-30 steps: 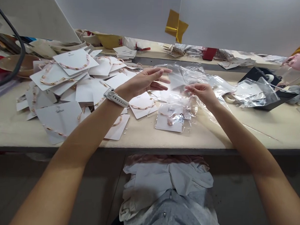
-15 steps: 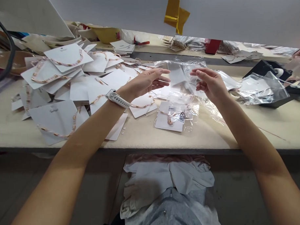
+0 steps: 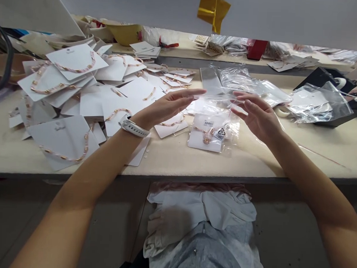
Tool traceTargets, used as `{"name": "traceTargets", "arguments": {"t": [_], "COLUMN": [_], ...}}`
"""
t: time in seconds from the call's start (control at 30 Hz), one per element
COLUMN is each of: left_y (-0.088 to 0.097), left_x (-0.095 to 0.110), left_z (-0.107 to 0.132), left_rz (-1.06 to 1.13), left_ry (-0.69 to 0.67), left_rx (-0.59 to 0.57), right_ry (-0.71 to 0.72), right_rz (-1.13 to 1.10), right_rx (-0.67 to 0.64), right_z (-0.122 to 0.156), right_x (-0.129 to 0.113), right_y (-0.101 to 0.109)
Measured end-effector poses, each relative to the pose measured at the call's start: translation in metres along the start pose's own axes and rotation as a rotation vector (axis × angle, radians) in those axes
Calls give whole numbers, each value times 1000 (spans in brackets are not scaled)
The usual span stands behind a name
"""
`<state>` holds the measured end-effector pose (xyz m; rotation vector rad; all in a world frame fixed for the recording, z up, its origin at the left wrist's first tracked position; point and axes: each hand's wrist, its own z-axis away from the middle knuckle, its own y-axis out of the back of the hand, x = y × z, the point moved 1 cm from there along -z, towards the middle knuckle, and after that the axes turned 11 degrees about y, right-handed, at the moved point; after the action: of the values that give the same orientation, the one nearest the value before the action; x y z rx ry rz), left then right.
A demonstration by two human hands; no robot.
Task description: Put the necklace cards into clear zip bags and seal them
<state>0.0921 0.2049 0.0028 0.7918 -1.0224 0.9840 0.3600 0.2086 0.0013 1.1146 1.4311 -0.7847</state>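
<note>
A thin clear plastic bag (image 3: 217, 97) stretches almost edge-on between my two hands. My left hand (image 3: 175, 103), below a white wristband, pinches its left side. On the right side my right hand (image 3: 257, 113) has thumb and fingers closed on the film, the other fingers loosely bent. Under them on the table lies a bagged white card with a bracelet or necklace (image 3: 206, 133), bearing a barcode label and a recycling mark. To the left spreads a heap of white cards (image 3: 93, 101) holding pink and gold beaded jewellery.
Clear bags (image 3: 239, 79) lie behind my hands. A black tape dispenser (image 3: 329, 82) stands at right, with bagged cards (image 3: 310, 103) leaning against it. A thin pink strand (image 3: 324, 156) lies at front right. On the back shelf are a yellow bowl (image 3: 123, 33) and red-handled pliers (image 3: 168, 44).
Both hands have come slightly lower, and the film between them now shows as a flat, taut strip. The view has shifted a little.
</note>
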Motion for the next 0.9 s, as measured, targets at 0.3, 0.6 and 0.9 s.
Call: {"name": "traceTargets", "arguments": {"t": [0.3,0.6,0.9], "left_y": [0,-9,-26], "left_x": [11,89,134], "left_z": [2,32,80], "left_rz": [-106,-206,-205], "left_ry": [-103,-550,-501], "left_rx": [183,284,399], "right_ry": [91,498,471], "right_rz": [125,206,207], "right_rx": [91,353,379], "right_z": [-5,-20,12], "right_x": [-7,-88,-160], "right_y": [4,-2,-11]}}
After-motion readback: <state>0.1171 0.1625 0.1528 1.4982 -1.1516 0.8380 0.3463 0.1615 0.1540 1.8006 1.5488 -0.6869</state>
